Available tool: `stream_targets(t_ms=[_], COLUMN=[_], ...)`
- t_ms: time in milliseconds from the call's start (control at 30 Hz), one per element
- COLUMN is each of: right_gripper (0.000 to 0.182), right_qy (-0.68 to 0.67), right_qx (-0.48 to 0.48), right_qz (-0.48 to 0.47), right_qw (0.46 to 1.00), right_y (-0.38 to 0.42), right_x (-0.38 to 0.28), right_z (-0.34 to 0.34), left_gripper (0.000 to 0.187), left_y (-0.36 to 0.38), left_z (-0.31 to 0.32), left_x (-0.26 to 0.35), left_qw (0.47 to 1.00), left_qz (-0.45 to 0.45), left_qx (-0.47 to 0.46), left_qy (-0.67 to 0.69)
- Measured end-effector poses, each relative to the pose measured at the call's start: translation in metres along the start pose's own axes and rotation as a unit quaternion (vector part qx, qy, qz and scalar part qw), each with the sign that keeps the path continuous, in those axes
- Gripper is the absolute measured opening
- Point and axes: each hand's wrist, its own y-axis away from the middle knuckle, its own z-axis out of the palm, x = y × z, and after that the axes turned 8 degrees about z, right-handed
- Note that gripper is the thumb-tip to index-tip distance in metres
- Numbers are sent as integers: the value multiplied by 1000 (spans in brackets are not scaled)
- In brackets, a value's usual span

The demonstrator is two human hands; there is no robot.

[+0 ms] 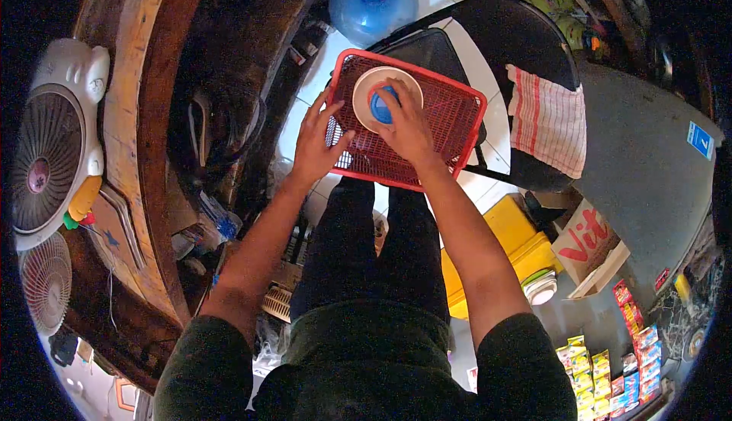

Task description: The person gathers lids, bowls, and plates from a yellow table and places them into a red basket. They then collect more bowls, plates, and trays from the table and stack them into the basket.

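Observation:
A shallow red plastic basket [455,110] with slotted walls rests on the seat of a black folding chair [540,20]. Inside it, toward the back left, stands a round cream bowl [363,99]. My right hand [408,127] reaches into the bowl, fingers curled over a small round blue cup-like piece [381,109] with an orange-red rim. Part of that piece is hidden under the fingers. My left hand [316,143] is at the basket's left side, fingers and thumb spread apart over the rim and holding nothing.
Behind the chair stands a blue water jug [374,8]. A striped cloth [547,120] hangs over the chair back. To the right are a yellow crate [499,230], a cardboard box [591,242] and hanging sachets [583,371]. Wooden shelving and a fan [49,158] line the left.

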Motion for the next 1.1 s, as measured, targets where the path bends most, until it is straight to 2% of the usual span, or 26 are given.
stream_targets(t_ms=[33, 100, 133, 167, 200, 233, 300, 333, 400, 467, 533, 600, 733, 800, 1033, 1100], right_gripper=[57, 58, 58, 61, 66, 66, 72, 72, 84, 85, 87, 91, 91, 88, 83, 82], right_qy=[2, 61, 61, -61, -181, -181, -370, -370, -526, -534, -542, -543, -542, -524, -526, -543], right_qx=[-1, 86, 86, 173, 255, 255, 134, 135, 43, 20, -3, -34, -32, -16, -32, -31], right_qz=[0, 50, 48, 155, 257, 257, 385, 386, 485, 496, 507, 485, 477, 488, 489, 477], right_qw=[1000, 993, 993, 971, 914, 914, 835, 834, 697, 684, 670, 685, 691, 698, 695, 691], right_y=[1, 1, 1, 5, 10, 17, 25, 28, 29, 30, 32, 33, 33, 29, 23, 23], right_x=[-1, -9, -4, 5, 18, 36, 58, 57, 28, 36, 44, 47, 55, 46, 43, 47], right_z=[-5, -19, -17, -9, 0, 10, 18, 19, 9, 14, 23, 29, 42, 37, 45, 49], left_gripper=[62, 58, 58, 60, 61, 66, 68, 71, 71, 67, 64, 61, 58, 57, 58, 57], left_y=[-2, -7, -9, -8, -9, -11, -13, -12, -17, -18, -21, -21, -18, -16, -18, -20], left_z=[3, 12, 19, 31, 41, 47, 63, 71, 69, 69, 69, 69, 78, 84, 74, 71], left_x=[1, 1, -4, -12, -17, -16, -29, -35, -26, -25, -21, -20, -27, -37, -38, -36], left_qw=[1000, 997, 997, 964, 892, 890, 879, 866, 881, 863, 860, 810, 810, 847, 808, 849], left_qz=[0, -16, -16, -108, -194, -237, -268, -301, -299, -312, -301, -391, -383, -345, -374, -343], left_qx=[1, 65, 66, 97, 124, 134, 118, 105, 70, 19, 32, 30, 51, 44, 62, 63], left_qy=[2, 48, 48, 223, 389, 366, 377, 387, 360, 397, 410, 436, 442, 401, 452, 398])
